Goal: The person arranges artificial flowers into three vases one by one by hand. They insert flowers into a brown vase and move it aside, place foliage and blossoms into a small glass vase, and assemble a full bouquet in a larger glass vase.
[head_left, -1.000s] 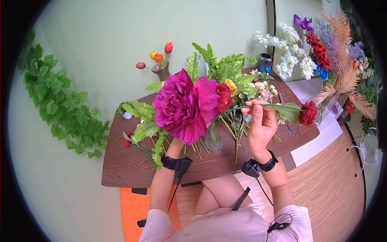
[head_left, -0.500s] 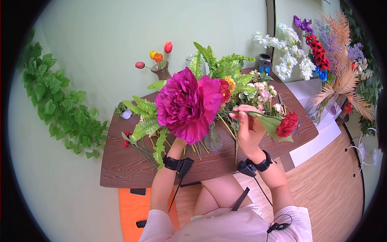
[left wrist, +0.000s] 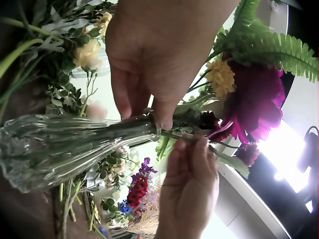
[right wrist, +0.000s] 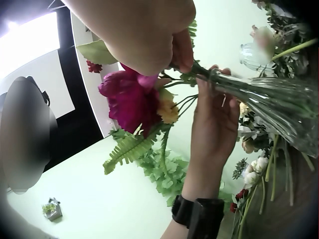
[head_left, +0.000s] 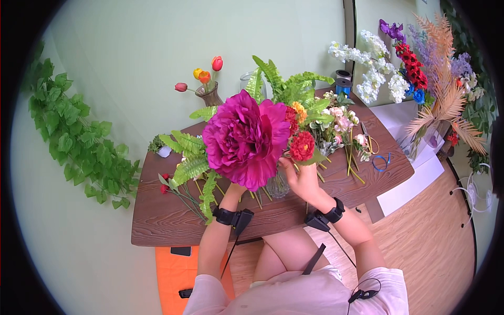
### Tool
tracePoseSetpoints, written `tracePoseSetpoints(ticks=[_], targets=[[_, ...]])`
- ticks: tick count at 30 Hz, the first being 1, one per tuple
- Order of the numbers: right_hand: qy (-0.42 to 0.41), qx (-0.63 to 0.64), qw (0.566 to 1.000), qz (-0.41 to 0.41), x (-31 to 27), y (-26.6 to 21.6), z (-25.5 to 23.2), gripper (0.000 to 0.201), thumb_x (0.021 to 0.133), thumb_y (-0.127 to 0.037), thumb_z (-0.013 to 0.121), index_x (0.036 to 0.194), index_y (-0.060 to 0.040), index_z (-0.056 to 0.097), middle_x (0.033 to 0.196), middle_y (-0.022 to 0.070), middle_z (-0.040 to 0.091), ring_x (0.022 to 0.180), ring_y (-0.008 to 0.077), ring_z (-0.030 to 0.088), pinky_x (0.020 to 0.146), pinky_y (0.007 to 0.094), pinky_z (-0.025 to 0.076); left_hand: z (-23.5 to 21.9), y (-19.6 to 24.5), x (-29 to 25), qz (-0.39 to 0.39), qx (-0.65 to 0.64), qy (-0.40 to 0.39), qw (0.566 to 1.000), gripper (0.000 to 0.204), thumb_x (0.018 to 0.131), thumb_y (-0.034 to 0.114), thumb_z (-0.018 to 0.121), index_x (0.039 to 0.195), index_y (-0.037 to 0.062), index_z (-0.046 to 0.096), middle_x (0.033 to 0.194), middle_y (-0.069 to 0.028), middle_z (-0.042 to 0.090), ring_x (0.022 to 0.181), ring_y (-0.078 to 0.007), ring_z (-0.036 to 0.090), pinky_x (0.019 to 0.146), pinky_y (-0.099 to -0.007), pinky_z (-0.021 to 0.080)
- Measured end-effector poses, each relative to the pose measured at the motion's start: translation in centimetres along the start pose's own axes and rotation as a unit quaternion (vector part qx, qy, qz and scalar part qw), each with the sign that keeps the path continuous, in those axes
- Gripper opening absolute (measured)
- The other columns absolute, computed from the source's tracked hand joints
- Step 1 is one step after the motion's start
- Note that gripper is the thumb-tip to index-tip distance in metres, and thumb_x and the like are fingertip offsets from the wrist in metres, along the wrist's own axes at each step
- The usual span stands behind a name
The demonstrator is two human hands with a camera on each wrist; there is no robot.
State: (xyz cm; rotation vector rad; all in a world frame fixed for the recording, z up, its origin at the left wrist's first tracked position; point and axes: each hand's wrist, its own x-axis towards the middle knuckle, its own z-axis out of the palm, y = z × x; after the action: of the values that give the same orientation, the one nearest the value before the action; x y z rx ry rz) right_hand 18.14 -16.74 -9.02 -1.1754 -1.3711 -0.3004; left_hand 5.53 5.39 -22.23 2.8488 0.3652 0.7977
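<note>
In the left wrist view, my left hand (left wrist: 149, 59) grips the neck of a ribbed clear glass vase (left wrist: 75, 147). From above, most of that hand hides behind a big magenta peony (head_left: 244, 139). Fern fronds (head_left: 188, 165) and a yellow flower (head_left: 299, 111) stand in the vase around the peony. My right hand (head_left: 304, 181), thumb and fingers together, pinches the green stem of a red flower (head_left: 302, 146) right at the vase mouth. The red bloom sits just right of the peony. In the right wrist view, the stem's lower end is hidden by my right hand (right wrist: 149, 40).
On the wooden table (head_left: 173, 231) lie red flowers (head_left: 165, 184) at left and pale pink flowers (head_left: 344, 121) at right. Scissors (head_left: 373, 144) and a blue ribbon loop (head_left: 381, 163) are farther right. Behind stand a tulip vase (head_left: 210, 93) and ribbon spools (head_left: 344, 84).
My right hand has moved left and slightly down to the vase, bringing the red flower from the far right to beside the peony. The left hand has stayed in place.
</note>
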Motion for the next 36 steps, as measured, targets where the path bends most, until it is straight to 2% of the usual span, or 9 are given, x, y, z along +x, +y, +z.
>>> tracePoseSetpoints(ticks=[2, 12, 14, 18, 25, 27, 29, 32, 36], targets=[[-0.027, -0.007, 0.984, 0.173, -0.9, 0.4, 0.6, 0.014, 0.08, -0.012, 0.061, 0.082, 0.0019, 0.062, 0.07, 0.0147, 0.063, 0.068, 0.0263, 0.062, 0.058, 0.0326, 0.043, -0.7, 1.6, -0.4, -0.031, -0.009, 0.035, 0.999, 0.062, 0.087, 0.035, 0.053, 0.137, 0.0079, 0.027, 0.137, -0.0092, 0.035, 0.127, -0.0254, 0.031, 0.106, -0.0371, 0.024], [0.03, 0.072, 0.988, 0.135, -1.4, 1.2, 1.8, 0.01, 0.076, -0.008, 0.064, 0.078, 0.0004, 0.059, 0.067, 0.0102, 0.055, 0.061, 0.0202, 0.051, 0.054, 0.0293, 0.04, -3.2, 4.3, -0.1, -0.074, -0.185, -0.024, 0.98, 0.054, 0.09, 0.029, 0.048, 0.135, 0.007, 0.03, 0.137, -0.0107, 0.035, 0.127, -0.0256, 0.032, 0.107, -0.039, 0.023], [0.031, 0.054, 0.988, 0.138, -1.1, 0.1, 1.3, 0.01, 0.076, -0.007, 0.064, 0.08, -0.0001, 0.059, 0.067, 0.0098, 0.055, 0.06, 0.02, 0.051, 0.054, 0.0288, 0.04, -2.3, 4.0, -1.0, 0.017, -0.027, 0.092, 0.995, 0.053, 0.09, 0.031, 0.047, 0.135, 0.0077, 0.03, 0.137, -0.0119, 0.035, 0.127, -0.027, 0.032, 0.107, -0.0403, 0.022], [0.017, 0.049, 0.993, 0.11, -1.0, 0.2, 1.3, 0.021, 0.07, -0.004, 0.062, 0.091, 0.0005, 0.057, 0.085, 0.0116, 0.06, 0.079, 0.0201, 0.057, 0.072, 0.0318, 0.044, -3.1, 3.5, -1.4, -0.046, 0.008, 0.059, 0.997, 0.053, 0.089, 0.033, 0.045, 0.135, 0.0087, 0.031, 0.137, -0.0124, 0.035, 0.128, -0.0276, 0.031, 0.107, -0.0405, 0.021], [0.058, 0.194, 0.968, 0.146, -2.6, 1.2, 2.1, 0.022, 0.072, 0.0, 0.059, 0.095, -0.0014, 0.057, 0.091, 0.0132, 0.057, 0.084, 0.0238, 0.056, 0.074, 0.0319, 0.045, -4.9, 4.0, -0.9, -0.033, 0.06, 0.129, 0.989, 0.05, 0.092, 0.032, 0.04, 0.136, 0.0099, 0.029, 0.139, -0.01, 0.032, 0.128, -0.0261, 0.03, 0.107, -0.0388, 0.022], [0.041, 0.171, 0.984, -0.004, -1.9, 1.2, 1.9, 0.027, 0.064, 0.002, 0.063, 0.091, -0.0031, 0.06, 0.085, 0.0124, 0.06, 0.077, 0.0283, 0.058, 0.063, 0.0345, 0.047, -4.1, 3.5, -0.9, -0.079, 0.051, 0.086, 0.992, 0.05, 0.092, 0.031, 0.04, 0.135, 0.0091, 0.029, 0.139, -0.0101, 0.033, 0.127, -0.026, 0.031, 0.107, -0.0382, 0.023], [-0.033, -0.009, 0.989, -0.145, -1.8, 1.5, 0.7, 0.033, 0.058, 0.005, 0.061, 0.09, -0.0041, 0.06, 0.086, 0.0132, 0.058, 0.075, 0.0298, 0.056, 0.061, 0.0347, 0.046, -2.9, 3.9, -0.6, -0.057, -0.333, 0.156, 0.928, 0.048, 0.092, 0.028, 0.041, 0.134, 0.0074, 0.032, 0.137, -0.0108, 0.034, 0.127, -0.0248, 0.033, 0.106, -0.0368, 0.024], [-0.044, -0.04, 0.981, -0.186, -0.5, 0.6, 0.2, 0.032, 0.057, 0.004, 0.06, 0.088, -0.0044, 0.061, 0.078, 0.0111, 0.055, 0.068, 0.0273, 0.053, 0.056, 0.0335, 0.044, -5.6, 6.7, 0.0, -0.039, -0.093, 0.134, 0.986, 0.048, 0.09, 0.022, 0.047, 0.132, 0.0053, 0.034, 0.135, -0.0116, 0.037, 0.123, -0.0232, 0.037, 0.103, -0.0359, 0.03], [-0.042, -0.069, 0.977, -0.195, 0.1, 0.8, 0.1, 0.03, 0.058, 0.001, 0.062, 0.088, -0.004, 0.061, 0.069, 0.0081, 0.052, 0.063, 0.0255, 0.051, 0.053, 0.0329, 0.042, -7.9, 10.1, -0.2, -0.075, -0.216, 0.135, 0.964, 0.047, 0.085, 0.012, 0.054, 0.128, 0.004, 0.039, 0.127, -0.0109, 0.046, 0.116, -0.0222, 0.045, 0.096, -0.0351, 0.038]])
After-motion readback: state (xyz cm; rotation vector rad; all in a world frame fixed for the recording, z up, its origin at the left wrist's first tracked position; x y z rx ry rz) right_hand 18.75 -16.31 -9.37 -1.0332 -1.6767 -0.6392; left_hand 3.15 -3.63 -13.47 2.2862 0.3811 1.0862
